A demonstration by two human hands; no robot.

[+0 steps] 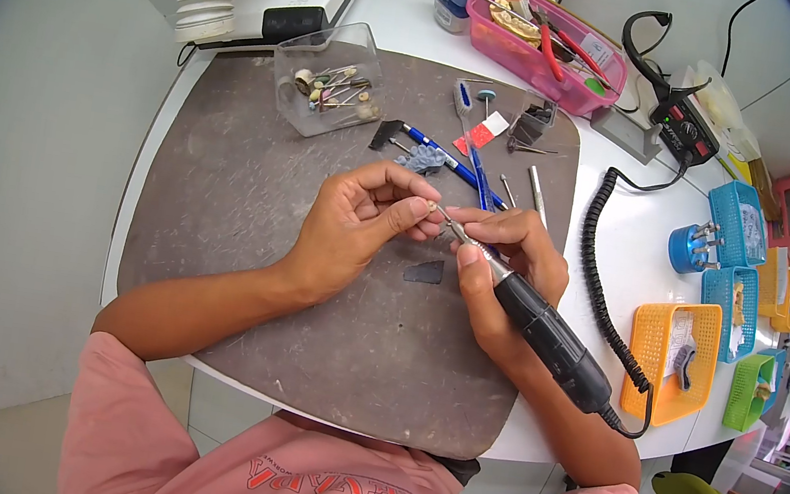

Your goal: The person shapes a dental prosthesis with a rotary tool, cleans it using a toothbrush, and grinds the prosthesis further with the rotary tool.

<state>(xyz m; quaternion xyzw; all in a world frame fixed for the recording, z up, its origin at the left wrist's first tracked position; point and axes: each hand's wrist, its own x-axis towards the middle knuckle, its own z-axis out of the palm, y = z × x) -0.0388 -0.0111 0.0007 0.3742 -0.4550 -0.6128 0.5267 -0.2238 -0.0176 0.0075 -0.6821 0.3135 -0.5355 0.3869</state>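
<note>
Above the middle of the brown mat, my left hand (347,225) pinches a small tooth-coloured dental piece (432,206) between thumb and fingertips. Its exact shape is too small to make out. My right hand (515,254) grips a black and silver rotary handpiece (554,340) like a pen. The thin bur at its tip points at the piece and appears to meet it. Both hands' fingertips are close together. Just below them lies a dark flat scrap (424,271) on the mat.
Beyond my hands lie a blue toothbrush (464,100), pens and loose burs. A clear box (329,81) of burs stands left, a pink basket (544,51) of tools behind. At right, a coiled cord (594,265) runs to a control box (686,128), near an orange basket (641,368).
</note>
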